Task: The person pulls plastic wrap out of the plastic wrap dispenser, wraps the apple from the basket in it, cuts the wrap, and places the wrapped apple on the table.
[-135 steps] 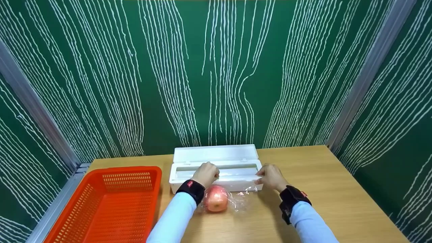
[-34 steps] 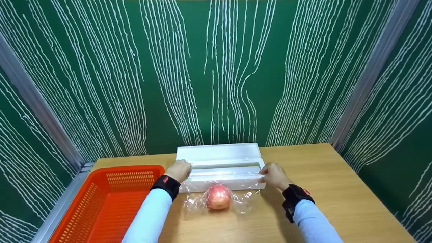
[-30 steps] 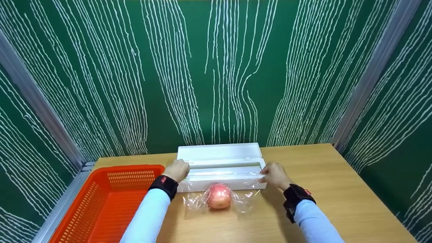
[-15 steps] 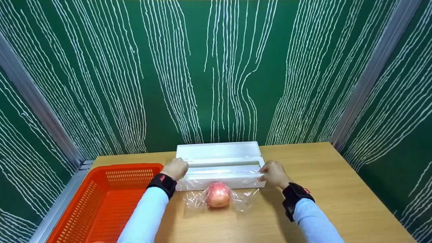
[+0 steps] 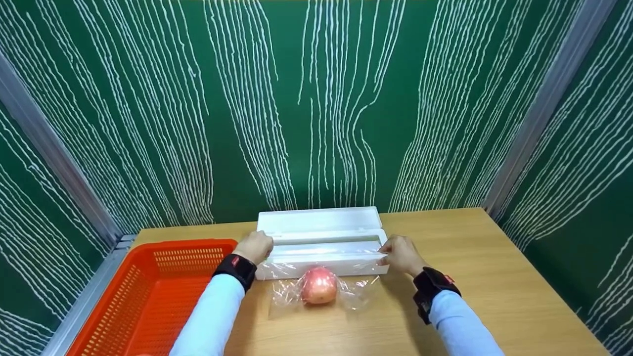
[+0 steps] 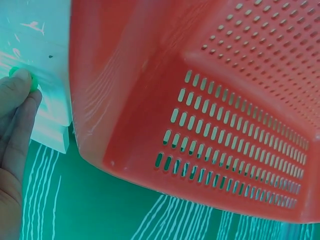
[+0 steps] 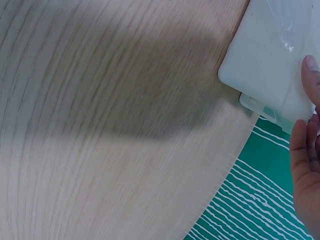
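A white cling film box (image 5: 316, 269) lies with its lid raised and the film roll (image 5: 326, 249) visible inside. At its left end my left hand (image 5: 254, 246) pinches a small green slide cutter (image 6: 34, 84) between thumb and fingers. My right hand (image 5: 400, 254) grips the box's right end, thumb (image 7: 311, 63) on the front face and fingers around the end. Clear cling film (image 5: 353, 291) runs over the front of the box onto the table. A red apple (image 5: 319, 286) sits in the film just in front of the box, with crumpled film at both sides.
An orange-red perforated basket (image 5: 185, 241) stands left of the box, close to my left forearm. A round reddish thing (image 5: 144, 354) barely shows at the frame's bottom edge, inside the basket. Behind the wooden table (image 5: 474, 277) rises a green wall with white lines.
Since the oldest frame my left hand has moved from the middle of the box to its left end. In the last second it creeps slightly left; the right hand keeps its place.
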The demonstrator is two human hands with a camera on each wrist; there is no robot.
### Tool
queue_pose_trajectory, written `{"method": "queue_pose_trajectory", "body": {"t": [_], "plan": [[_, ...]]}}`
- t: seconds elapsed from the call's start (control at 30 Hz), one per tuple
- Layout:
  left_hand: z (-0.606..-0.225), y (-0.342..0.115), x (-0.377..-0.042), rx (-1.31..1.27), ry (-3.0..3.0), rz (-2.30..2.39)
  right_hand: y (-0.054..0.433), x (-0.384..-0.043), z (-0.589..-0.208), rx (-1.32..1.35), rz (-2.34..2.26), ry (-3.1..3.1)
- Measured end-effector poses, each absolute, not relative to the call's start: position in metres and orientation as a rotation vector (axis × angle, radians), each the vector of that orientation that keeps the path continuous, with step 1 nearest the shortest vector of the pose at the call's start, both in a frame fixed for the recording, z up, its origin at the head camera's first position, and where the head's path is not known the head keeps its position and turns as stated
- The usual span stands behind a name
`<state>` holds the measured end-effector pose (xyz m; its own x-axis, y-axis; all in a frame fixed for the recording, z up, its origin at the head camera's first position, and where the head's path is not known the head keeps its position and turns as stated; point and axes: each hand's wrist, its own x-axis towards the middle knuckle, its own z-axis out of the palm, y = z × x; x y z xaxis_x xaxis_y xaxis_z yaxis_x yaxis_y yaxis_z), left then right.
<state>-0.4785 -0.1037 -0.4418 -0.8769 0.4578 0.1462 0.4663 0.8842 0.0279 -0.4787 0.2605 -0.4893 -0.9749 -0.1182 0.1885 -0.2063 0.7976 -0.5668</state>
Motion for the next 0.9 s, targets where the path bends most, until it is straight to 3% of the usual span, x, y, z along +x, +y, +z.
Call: {"method": "queue_pose_trajectory", "body": {"t": [0.63,0.9], "plan": [[-0.447,-0.110,-0.454,-0.678,-2.916,-0.064,0.261,-0.458,-0.495,0.288,0.906,-2.858],[-0.440,-0.060,-0.420,-0.911,-2.868,-0.163,0.268,-0.453,-0.490,0.259,0.903,-2.869]]}}
